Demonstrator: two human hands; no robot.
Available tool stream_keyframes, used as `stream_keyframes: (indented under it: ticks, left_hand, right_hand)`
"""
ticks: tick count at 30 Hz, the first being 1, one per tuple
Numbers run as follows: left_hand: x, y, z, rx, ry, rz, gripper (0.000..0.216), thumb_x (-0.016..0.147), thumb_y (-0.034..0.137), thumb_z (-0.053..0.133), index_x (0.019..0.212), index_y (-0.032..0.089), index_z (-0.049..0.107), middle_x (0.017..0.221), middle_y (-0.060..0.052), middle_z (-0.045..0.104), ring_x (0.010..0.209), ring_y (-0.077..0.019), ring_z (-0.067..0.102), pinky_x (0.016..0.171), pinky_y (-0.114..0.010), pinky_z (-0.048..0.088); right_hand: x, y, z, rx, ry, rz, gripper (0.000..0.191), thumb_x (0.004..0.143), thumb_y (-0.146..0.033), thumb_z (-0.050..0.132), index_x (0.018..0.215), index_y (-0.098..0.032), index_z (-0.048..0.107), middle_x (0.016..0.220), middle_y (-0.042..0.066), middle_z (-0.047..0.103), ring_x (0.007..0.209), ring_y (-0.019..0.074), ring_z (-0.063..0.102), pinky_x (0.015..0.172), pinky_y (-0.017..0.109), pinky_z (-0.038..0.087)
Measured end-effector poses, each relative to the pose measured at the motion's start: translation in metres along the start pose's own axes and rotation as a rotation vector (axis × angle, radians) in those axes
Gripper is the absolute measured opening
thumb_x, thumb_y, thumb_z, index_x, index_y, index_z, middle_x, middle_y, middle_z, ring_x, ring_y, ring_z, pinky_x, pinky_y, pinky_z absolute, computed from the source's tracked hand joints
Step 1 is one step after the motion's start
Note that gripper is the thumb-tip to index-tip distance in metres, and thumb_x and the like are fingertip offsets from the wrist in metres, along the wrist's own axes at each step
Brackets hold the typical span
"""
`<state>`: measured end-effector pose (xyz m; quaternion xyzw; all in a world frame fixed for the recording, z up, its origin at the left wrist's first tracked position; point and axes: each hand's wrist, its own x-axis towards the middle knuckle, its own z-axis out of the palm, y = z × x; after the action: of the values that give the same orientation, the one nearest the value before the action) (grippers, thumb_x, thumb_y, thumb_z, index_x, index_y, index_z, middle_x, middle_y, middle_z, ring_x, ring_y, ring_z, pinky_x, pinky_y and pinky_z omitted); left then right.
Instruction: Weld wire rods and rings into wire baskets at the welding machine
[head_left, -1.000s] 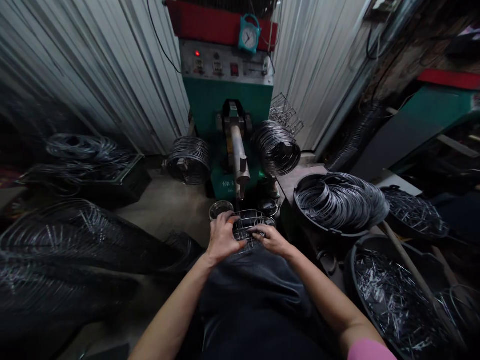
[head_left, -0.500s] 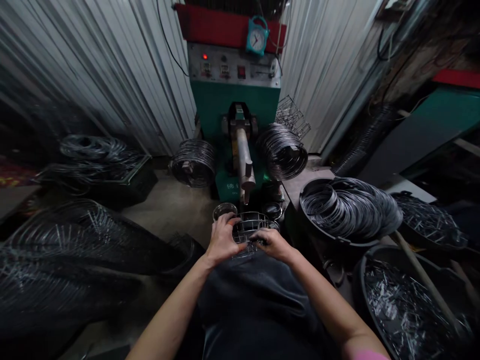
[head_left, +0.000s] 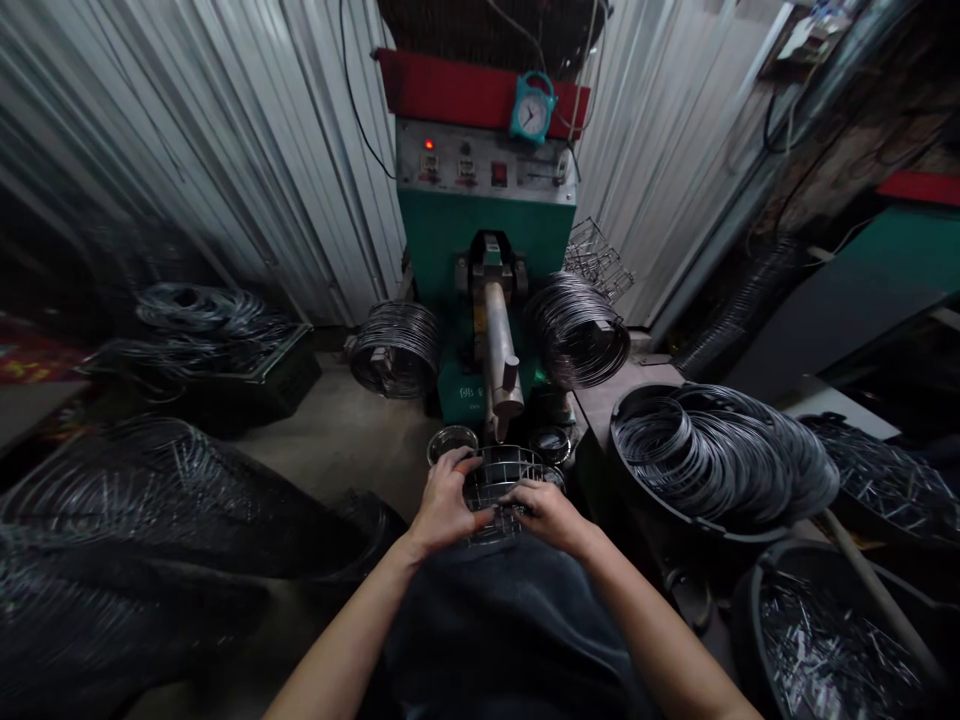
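Gripping the cage [head_left: 508, 468] by its left side, the left hand [head_left: 441, 508] is holding it between lap [head_left: 517, 600] and machine arm [head_left: 500, 345], probably for steadiness; the right hand [head_left: 553, 512] is curling against it, its grip unclear.

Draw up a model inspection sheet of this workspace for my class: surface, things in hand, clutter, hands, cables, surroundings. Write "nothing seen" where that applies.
Surface: grey floor, dimly lit; dark cloth over the lap.
Things in hand: one wire basket.
Clutter: wire rings heaped in a tub; short wire pieces in another, both right.
Hands: left hand grips the basket's left side; right hand touches its near right, grip unclear.
Cables: dark cable hangs against the wall.
Surroundings: green machine, red lamp lit; teal clock.
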<state>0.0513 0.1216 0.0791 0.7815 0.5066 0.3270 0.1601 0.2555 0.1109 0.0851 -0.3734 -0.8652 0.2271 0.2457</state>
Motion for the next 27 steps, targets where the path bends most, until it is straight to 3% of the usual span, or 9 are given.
stream_keyframes:
  ticks: [11, 21, 27]
  left_hand:
    - [-0.003, 0.002, -0.002, -0.024, 0.056, 0.011, 0.062, 0.054, 0.031, 0.075, 0.111, 0.018, 0.055, 0.124, -0.013, 0.05, 0.117, -0.031, 0.046, 0.096, -0.048, 0.042]
    - [0.037, -0.006, -0.004, -0.073, -0.004, -0.074, 0.056, 0.051, 0.032, 0.076, 0.103, 0.019, 0.061, 0.118, -0.011, 0.054, 0.113, -0.0298, 0.05, 0.095, -0.045, 0.043]
    - [0.028, -0.004, -0.003, -0.138, 0.047, 0.003, 0.059, 0.061, 0.024, 0.07, 0.116, 0.02, 0.049, 0.124, -0.011, 0.05, 0.12, -0.0257, 0.045, 0.099, -0.044, 0.04]
  right_hand:
    - [0.002, -0.005, -0.004, -0.073, -0.016, -0.026, 0.028, 0.074, -0.004, 0.056, 0.096, -0.019, 0.064, 0.089, 0.006, 0.067, 0.084, 0.0159, 0.064, 0.073, 0.024, 0.05]
    - [0.035, 0.005, -0.018, -0.045, 0.081, 0.024, 0.012, 0.077, -0.01, 0.059, 0.083, -0.018, 0.066, 0.083, 0.004, 0.068, 0.076, 0.0147, 0.064, 0.069, 0.023, 0.049]
    - [0.031, 0.009, -0.011, -0.042, 0.102, 0.023, 0.014, 0.077, -0.01, 0.059, 0.086, -0.018, 0.066, 0.084, 0.005, 0.068, 0.079, 0.016, 0.065, 0.071, 0.025, 0.049]
